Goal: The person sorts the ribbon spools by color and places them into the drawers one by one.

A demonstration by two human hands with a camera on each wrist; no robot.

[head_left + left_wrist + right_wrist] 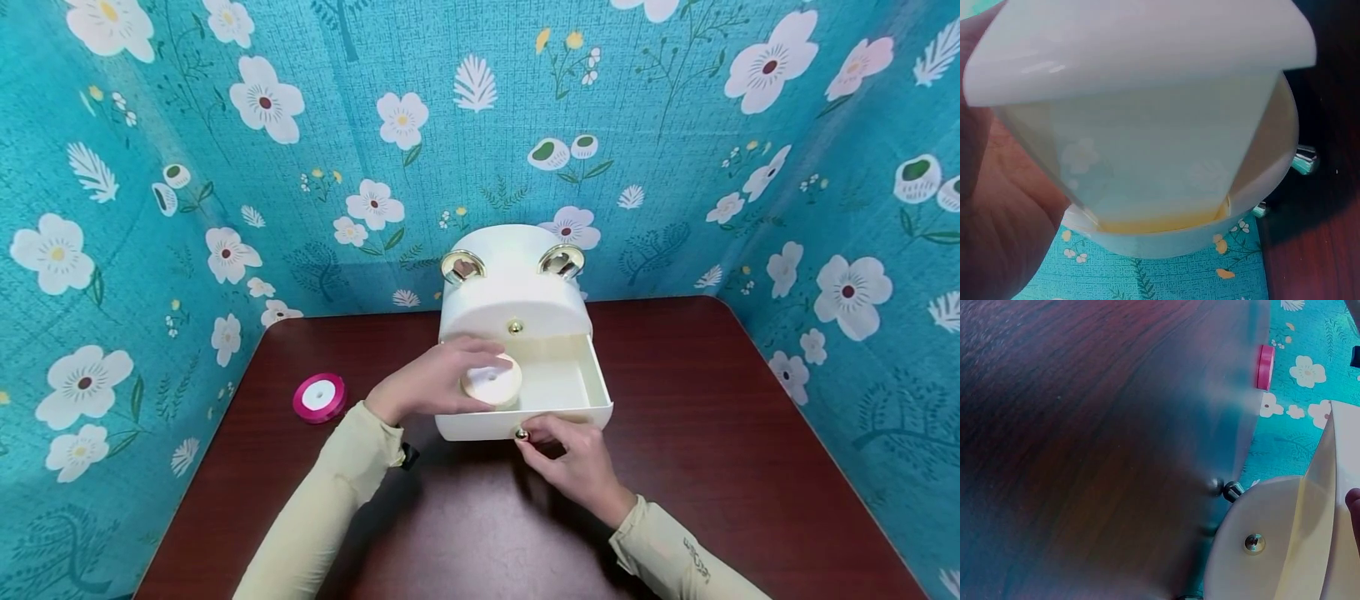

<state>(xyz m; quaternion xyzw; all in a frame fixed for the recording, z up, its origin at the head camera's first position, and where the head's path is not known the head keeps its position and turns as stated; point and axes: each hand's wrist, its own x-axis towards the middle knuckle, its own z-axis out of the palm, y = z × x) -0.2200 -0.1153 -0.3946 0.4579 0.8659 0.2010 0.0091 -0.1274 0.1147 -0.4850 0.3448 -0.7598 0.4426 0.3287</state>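
Observation:
A white box (pixel 517 292) with a rounded top stands at the back of the table, its lower drawer (pixel 557 375) pulled out toward me. My left hand (pixel 442 377) grips a round cream-white spool (pixel 495 383) at the drawer's left side, fingers and thumb about its edge. Whether the spool touches the drawer floor I cannot tell. At the drawer front, my right hand (pixel 573 458) pinches the small gold knob (pixel 522 433) between thumb and finger. In the left wrist view the drawer (pixel 1160 144) fills the middle and hides the spool.
A pink ribbon spool (pixel 320 397) with a white centre lies on the dark red-brown table (pixel 675 467), left of the box. Two shiny gold-rimmed round fittings (pixel 562 260) stick out from the upper box. Above the drawer sits another gold knob (pixel 515 327). Blue flowered cloth (pixel 420 167) surrounds the table.

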